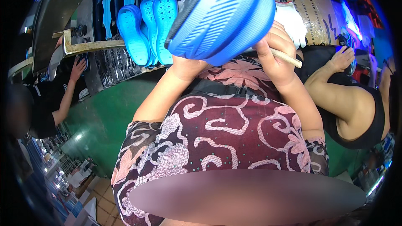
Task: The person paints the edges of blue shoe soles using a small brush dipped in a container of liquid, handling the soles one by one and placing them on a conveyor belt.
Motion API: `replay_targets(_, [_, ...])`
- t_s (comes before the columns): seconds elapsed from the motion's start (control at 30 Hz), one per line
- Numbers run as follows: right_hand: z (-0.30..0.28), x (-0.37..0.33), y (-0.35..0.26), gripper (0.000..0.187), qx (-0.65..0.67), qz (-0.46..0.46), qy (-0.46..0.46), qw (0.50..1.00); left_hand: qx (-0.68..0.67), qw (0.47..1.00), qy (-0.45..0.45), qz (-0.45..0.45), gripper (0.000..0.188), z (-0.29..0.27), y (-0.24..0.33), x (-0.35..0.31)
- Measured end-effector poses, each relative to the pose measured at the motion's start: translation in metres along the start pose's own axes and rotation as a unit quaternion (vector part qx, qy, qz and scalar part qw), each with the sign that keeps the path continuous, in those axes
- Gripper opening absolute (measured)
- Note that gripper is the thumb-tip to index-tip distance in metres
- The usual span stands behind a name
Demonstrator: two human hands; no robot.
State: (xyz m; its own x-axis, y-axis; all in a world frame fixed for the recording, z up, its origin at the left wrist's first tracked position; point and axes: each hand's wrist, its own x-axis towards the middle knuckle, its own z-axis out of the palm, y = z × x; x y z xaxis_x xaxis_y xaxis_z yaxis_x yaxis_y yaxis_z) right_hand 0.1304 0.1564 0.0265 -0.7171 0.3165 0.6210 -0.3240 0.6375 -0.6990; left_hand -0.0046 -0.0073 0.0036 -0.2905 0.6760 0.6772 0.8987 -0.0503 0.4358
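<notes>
A: How far was the work judged to have come?

B: Partway through one piece, by judgement. The blue shoe (228,21) was held up in front of the body, its ridged underside turned toward the camera. A dark edge was seen along its left side; how firmly it was joined could not be told.

A: How were the hands set?

B: The right hand (279,46) was closed around a wooden stick (289,58), close against the shoe. The left hand (188,65) was mostly hidden behind the shoe; its grip could not be told.

A: What was left?

B: Several bright blue soles (165,12) were grouped to the left of the shoe, with no uppers seen on them. These were judged not yet finished.

A: Was any writing noted?

B: Dark printed lettering was noted on the cardboard (314,27), with a larger mark near its right side. On the shoe, a raised pattern was seen, but no readable label.
</notes>
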Motion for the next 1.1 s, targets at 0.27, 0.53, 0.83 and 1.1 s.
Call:
replay_targets(0.27, [-0.012, -0.006, -0.001, 0.016, -0.06, -0.04, -0.022, 0.997, 0.015, 1.0, 0.017, -0.02, 0.036, 0.005, -0.003, -0.004])
replay_targets(0.53, [-0.043, -0.028, 0.009, 0.027, -0.057, 0.07, 0.07, 0.993, -0.269, 0.922, 0.111, -0.254, 0.047, -0.03, 0.006, 0.039])
replay_targets(0.83, [-0.065, -0.053, 0.014, 0.016, -0.058, 0.121, 0.13, 0.982, -0.614, 0.641, -0.349, -0.301, 0.078, -0.032, 0.064, 0.133])
replay_targets(1.1, [-0.074, -0.066, 0.003, 0.024, -0.095, 0.195, 0.155, 0.964, -0.805, 0.491, -0.136, -0.304, 0.03, 0.136, 0.103, 0.406])
